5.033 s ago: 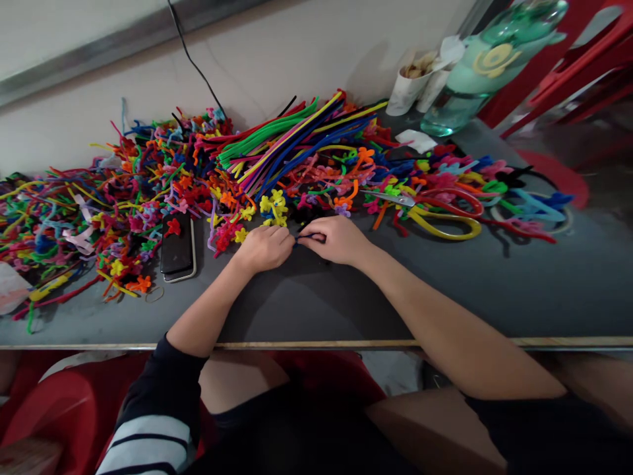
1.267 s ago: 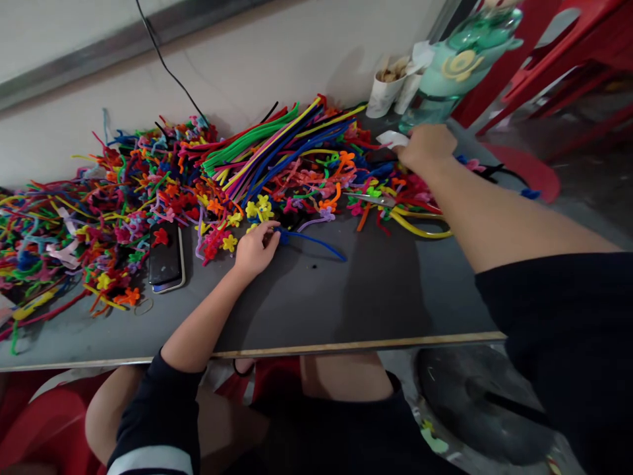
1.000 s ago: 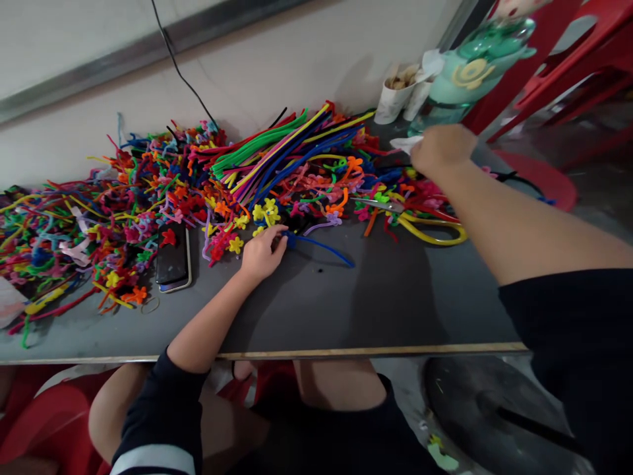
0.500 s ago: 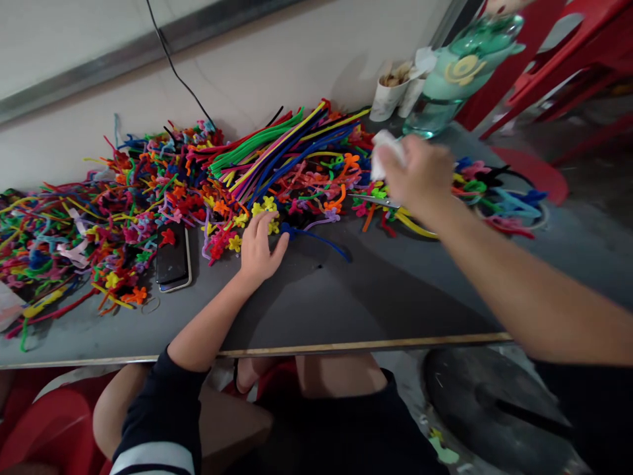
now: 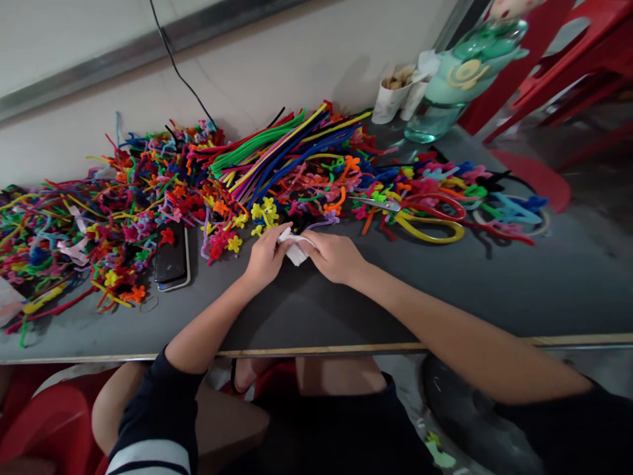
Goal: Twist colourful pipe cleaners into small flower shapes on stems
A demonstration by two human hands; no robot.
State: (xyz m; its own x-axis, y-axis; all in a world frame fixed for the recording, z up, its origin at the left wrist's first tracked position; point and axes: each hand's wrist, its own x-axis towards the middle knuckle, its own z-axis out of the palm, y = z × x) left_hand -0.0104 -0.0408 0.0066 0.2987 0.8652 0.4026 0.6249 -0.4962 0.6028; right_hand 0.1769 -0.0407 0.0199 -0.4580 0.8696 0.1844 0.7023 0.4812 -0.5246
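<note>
A crumpled white tissue [image 5: 297,253] is pinched between both hands at the middle of the table, just in front of the pile. My left hand [image 5: 264,262] grips its left side with thumb and fingers closed. The opposite side is held by my right hand [image 5: 339,256], thumb on top. Whether anything lies inside the tissue cannot be seen. Right behind the left hand are yellow pipe-cleaner flowers [image 5: 264,211]. To the right of my hands lie scissors [image 5: 435,235] with red and yellow handles, their blades pointing left.
Pipe-cleaner pieces [image 5: 133,165] in many colours spread along the wall, with a bundle of long pipe cleaners [image 5: 277,148] on top. A phone [image 5: 173,260] rests at left. Paper cups [image 5: 390,99] and a green bottle [image 5: 440,99] stand at back right. The table edge [image 5: 321,349] runs in front.
My right hand has come from the back right to the middle, bringing the tissue. My left hand has closed on it. The blue pipe cleaner beside the left hand no longer shows.
</note>
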